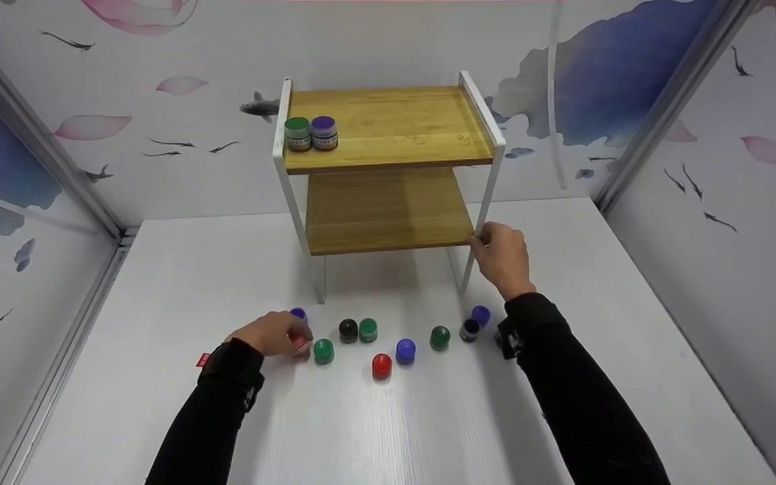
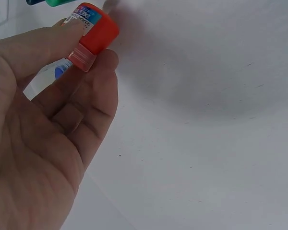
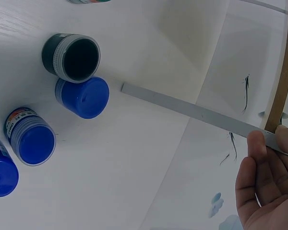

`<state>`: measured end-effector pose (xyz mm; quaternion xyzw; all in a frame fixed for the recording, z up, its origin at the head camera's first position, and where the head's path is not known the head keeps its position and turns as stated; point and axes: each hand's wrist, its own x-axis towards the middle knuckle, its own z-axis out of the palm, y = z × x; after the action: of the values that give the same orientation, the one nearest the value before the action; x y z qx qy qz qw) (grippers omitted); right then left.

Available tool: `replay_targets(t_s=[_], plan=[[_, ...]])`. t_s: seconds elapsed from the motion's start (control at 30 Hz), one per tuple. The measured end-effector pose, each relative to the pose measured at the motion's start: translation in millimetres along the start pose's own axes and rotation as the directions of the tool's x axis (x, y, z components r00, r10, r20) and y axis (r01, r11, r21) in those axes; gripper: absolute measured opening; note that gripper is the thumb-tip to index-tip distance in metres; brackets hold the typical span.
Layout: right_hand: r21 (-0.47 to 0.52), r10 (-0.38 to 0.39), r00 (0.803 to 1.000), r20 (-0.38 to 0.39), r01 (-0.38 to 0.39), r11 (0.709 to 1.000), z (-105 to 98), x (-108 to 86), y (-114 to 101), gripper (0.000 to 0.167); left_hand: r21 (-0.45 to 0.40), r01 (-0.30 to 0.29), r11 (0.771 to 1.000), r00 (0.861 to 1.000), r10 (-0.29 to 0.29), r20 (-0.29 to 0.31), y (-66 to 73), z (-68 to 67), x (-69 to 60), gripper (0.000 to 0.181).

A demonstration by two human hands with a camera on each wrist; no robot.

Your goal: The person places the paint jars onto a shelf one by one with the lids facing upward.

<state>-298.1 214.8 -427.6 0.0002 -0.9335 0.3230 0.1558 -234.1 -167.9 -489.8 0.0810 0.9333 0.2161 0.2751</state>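
My left hand [image 1: 271, 334] pinches a small red paint jar [image 2: 100, 32] between thumb and fingers, low at the left of the row of jars. A purple-lidded jar [image 1: 298, 314] is just behind that hand, and a green jar [image 1: 324, 351] stands to its right. My right hand [image 1: 504, 259] grips the white front right leg [image 3: 182, 106] of a two-tier shelf, level with the edge of the lower wooden board [image 1: 388, 215]. On the upper board [image 1: 401, 121], a green-lidded jar [image 1: 298, 133] and a purple-lidded jar [image 1: 324, 133] stand side by side at the left.
More jars stand on the white table [image 1: 159, 417]: black [image 1: 348, 330], green [image 1: 368, 329], red [image 1: 382, 365], blue [image 1: 405, 350] and dark green [image 1: 440, 337]. A dark jar [image 1: 469, 329] and a purple one [image 1: 480, 314] are near my right wrist. Printed walls [image 1: 192, 168] surround the table.
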Motion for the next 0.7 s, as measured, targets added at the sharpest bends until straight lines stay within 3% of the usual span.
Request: replay_targets(t_s=[0.33,0.7], plan=[[-0.014,0.006,1.000,0.002,-0.006,1.000,0.7,-0.1,1.4,0.018,-0.053,0.029,0.998,0.999,-0.028,0.024,-0.1,0.1,3.3,0.021],[-0.016,0.008,1.000,0.000,-0.008,1.000,-0.3,-0.5,0.5,0.016,0.002,-0.038,0.999,0.999,0.038,0.039,7.8,-12.4,-4.5,0.023]])
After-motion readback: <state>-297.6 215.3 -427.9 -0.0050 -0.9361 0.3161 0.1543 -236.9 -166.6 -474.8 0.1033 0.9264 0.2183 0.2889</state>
